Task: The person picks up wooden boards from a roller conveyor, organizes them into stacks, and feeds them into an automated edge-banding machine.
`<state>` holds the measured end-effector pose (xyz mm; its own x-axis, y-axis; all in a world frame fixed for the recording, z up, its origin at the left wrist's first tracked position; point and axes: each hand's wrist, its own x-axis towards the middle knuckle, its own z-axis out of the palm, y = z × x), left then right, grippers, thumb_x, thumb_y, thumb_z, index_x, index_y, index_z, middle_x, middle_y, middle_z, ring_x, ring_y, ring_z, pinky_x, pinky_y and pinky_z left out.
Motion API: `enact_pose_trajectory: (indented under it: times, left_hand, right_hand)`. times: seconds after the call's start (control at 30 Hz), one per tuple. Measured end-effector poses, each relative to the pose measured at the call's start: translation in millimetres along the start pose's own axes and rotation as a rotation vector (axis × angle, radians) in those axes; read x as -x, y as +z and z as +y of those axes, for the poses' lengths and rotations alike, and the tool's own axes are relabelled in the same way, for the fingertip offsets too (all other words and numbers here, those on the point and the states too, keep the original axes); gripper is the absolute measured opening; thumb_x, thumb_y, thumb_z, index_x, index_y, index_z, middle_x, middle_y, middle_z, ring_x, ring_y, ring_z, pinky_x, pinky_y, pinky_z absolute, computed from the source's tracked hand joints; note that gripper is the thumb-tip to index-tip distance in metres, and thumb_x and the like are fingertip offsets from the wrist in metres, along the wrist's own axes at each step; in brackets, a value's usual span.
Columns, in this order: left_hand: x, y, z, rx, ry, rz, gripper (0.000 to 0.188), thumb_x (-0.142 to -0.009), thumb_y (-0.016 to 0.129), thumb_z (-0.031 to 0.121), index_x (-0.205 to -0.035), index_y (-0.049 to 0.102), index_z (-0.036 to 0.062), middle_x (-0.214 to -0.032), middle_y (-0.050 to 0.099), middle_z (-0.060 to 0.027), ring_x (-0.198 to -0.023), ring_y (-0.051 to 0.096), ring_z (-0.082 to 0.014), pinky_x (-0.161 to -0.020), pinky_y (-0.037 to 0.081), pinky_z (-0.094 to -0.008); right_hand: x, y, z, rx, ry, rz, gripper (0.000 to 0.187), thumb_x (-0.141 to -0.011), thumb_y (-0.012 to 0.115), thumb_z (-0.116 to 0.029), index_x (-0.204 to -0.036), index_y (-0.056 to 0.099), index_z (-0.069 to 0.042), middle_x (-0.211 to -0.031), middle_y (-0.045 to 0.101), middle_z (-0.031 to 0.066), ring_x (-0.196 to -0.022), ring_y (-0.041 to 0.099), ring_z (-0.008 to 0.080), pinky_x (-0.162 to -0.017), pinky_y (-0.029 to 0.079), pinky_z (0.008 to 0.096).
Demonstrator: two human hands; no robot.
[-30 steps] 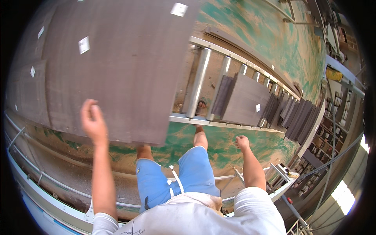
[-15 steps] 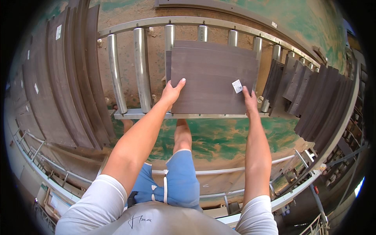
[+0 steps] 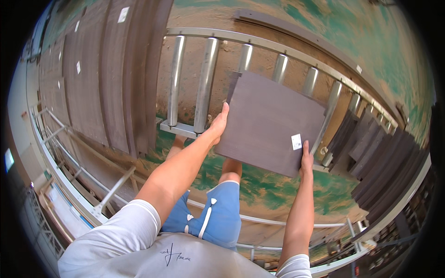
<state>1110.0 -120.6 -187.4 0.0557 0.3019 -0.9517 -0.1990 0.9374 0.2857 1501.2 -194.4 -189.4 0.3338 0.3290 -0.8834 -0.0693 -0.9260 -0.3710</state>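
Observation:
A flat, dark brown rectangular board [image 3: 271, 123] is gripped between my two hands, over the metal rollers. Its near edge overhangs the near rail of the roller conveyor, and it lies tilted, right side closer to me. My left hand [image 3: 219, 124] wraps its left edge, fingers hidden underneath. At the lower right corner my right hand [image 3: 306, 160] clasps the edge, thumb beside a white label [image 3: 296, 142]. Similar dark board edges show behind its left and right corners; whether they are held too I cannot tell.
The roller conveyor [image 3: 206, 83] runs left to right beneath the board. Large stacks of brown boards [image 3: 109, 83] stand at left, and several overlapping smaller boards [image 3: 389, 162] lie at right. A long dark strip [image 3: 296, 34] lies beyond the far rail. Metal railings [image 3: 111, 190] are behind me.
The board has turned clockwise and come nearer to me, past the near rail, with both hands on it. My view has swung, so the left stacks sit farther right.

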Motion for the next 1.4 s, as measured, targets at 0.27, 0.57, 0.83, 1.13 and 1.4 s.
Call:
enact_pose_trajectory:
  times: [0.27, 0.57, 0.83, 1.13, 1.4]
  left_hand:
    - [59.1, -46.1, -24.1, 0.339, -0.074, -0.033, 0.066, -0.099, 0.054, 0.061, -0.127, 0.060, 0.0015, -0.123, 0.063, -0.0111, -0.110, 0.059, -0.0197, -0.094, 0.049, -0.0398]
    - [252.0, -198.6, -16.4, -0.060, 0.386, 0.681, 0.049, -0.101, 0.061, 0.048, -0.078, 0.056, 0.0050, -0.072, 0.046, 0.0052, -0.070, 0.041, -0.0064, -0.063, 0.039, -0.0267]
    - [333.5, -448.3, -50.6, 0.545, 0.363, 1.286, 0.067, -0.098, 0.056, 0.062, -0.086, 0.067, -0.0023, -0.079, 0.057, -0.0010, -0.078, 0.048, -0.0122, -0.072, 0.045, -0.0310]
    - [309.6, -658.9, -138.8, 1.032, 0.163, 1.287, 0.083, -0.093, 0.056, 0.070, -0.114, 0.067, -0.0089, -0.113, 0.069, -0.0130, -0.102, 0.063, -0.0195, -0.090, 0.051, -0.0370]
    - [279.8, -700.0, -90.0, 1.230, 0.263, 0.998, 0.088, -0.091, 0.058, 0.070, -0.134, 0.056, -0.0069, -0.132, 0.063, -0.0161, -0.121, 0.060, -0.0227, -0.102, 0.049, -0.0392]
  right_hand:
    - [65.8, 11.4, 11.4, 0.018, -0.017, 0.093, 0.079, -0.091, 0.065, -0.065, -0.126, 0.061, 0.006, -0.121, 0.065, 0.0102, -0.107, 0.062, 0.0203, -0.095, 0.049, 0.0356]
    - [188.6, 111.5, -42.1, -0.037, -0.262, -0.227, 0.049, -0.103, 0.057, -0.048, -0.115, 0.061, -0.001, -0.105, 0.067, 0.0052, -0.092, 0.064, 0.0170, -0.083, 0.054, 0.0363]
    - [290.1, 389.6, -250.7, 0.570, -0.667, -0.341, 0.066, -0.102, 0.056, -0.053, -0.116, 0.066, 0.010, -0.105, 0.068, 0.0084, -0.094, 0.059, 0.0155, -0.084, 0.049, 0.0324]
    - [402.9, 713.2, -437.4, 1.015, -1.104, -0.291, 0.073, -0.092, 0.069, -0.058, -0.120, 0.069, 0.009, -0.113, 0.069, 0.0108, -0.104, 0.059, 0.0178, -0.097, 0.045, 0.0326]
    - [358.2, 802.5, -492.8, 1.132, -1.728, 0.049, 0.047, -0.099, 0.063, -0.040, -0.119, 0.068, 0.003, -0.102, 0.075, 0.0178, -0.094, 0.070, 0.0319, -0.086, 0.051, 0.0443]
